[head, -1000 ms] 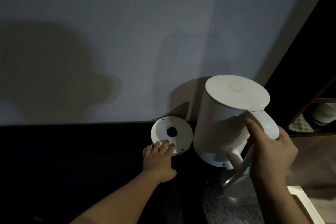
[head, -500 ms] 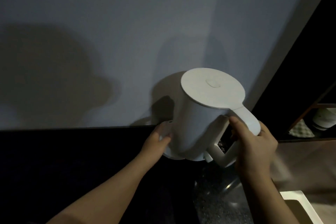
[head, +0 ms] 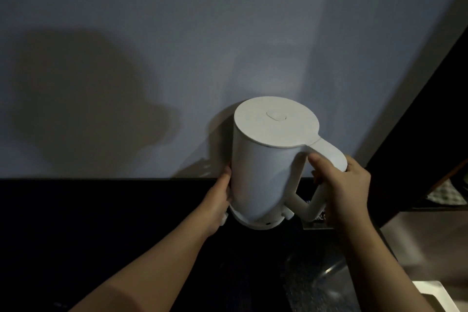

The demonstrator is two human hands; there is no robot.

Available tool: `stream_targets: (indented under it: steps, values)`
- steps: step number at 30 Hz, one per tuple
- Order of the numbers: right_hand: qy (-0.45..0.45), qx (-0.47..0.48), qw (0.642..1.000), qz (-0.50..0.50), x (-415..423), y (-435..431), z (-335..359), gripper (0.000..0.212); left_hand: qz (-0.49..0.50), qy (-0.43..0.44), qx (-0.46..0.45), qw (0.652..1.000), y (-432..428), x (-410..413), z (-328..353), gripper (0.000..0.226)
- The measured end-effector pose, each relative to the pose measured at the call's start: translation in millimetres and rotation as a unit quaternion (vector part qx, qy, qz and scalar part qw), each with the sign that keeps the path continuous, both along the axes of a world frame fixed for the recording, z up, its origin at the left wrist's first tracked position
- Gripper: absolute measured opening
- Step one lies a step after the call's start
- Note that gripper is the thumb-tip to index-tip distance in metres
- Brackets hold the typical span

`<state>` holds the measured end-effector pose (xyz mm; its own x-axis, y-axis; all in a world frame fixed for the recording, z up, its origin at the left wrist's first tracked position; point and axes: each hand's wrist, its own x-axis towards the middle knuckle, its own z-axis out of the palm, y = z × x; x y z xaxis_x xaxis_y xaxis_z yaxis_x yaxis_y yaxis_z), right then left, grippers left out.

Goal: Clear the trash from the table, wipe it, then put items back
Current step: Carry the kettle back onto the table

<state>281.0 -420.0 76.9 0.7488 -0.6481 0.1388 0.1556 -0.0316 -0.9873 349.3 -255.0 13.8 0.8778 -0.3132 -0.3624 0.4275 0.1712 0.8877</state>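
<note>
A white electric kettle [head: 266,167] stands on its round white base [head: 255,225] at the back of the dark table [head: 101,223], close to the wall. My right hand [head: 342,190] grips the kettle's handle [head: 329,153], fingers curled round it. My left hand [head: 217,200] lies against the kettle's left side and the base's edge, fingers mostly hidden behind the kettle. The kettle covers most of the base.
A pale wall [head: 177,45] rises right behind the kettle. At the right stands a dark shelf unit [head: 430,147] with a checked cloth [head: 445,195] on it. A white object's corner [head: 435,296] shows at the bottom right.
My right hand carried the kettle leftward and set it down onto the base. My left hand moved from the top of the base to its left side, beside the kettle.
</note>
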Motion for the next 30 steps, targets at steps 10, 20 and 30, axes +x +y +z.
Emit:
stream_targets:
  steps: [10, 20, 30]
  values:
    - [0.006, 0.000, 0.998, 0.070, 14, -21, -3, 0.014, 0.029, -0.008, -0.042, 0.999, -3, -9, -16, 0.046]
    - [0.018, -0.045, 0.992, 0.120, 16, -32, -12, 0.036, 0.058, -0.006, -0.007, 0.998, -3, -16, -17, 0.044]
    - [-0.012, -0.025, 1.000, -0.001, 14, -4, -25, 0.029, 0.075, 0.015, 0.000, 0.997, -10, -10, 17, 0.052]
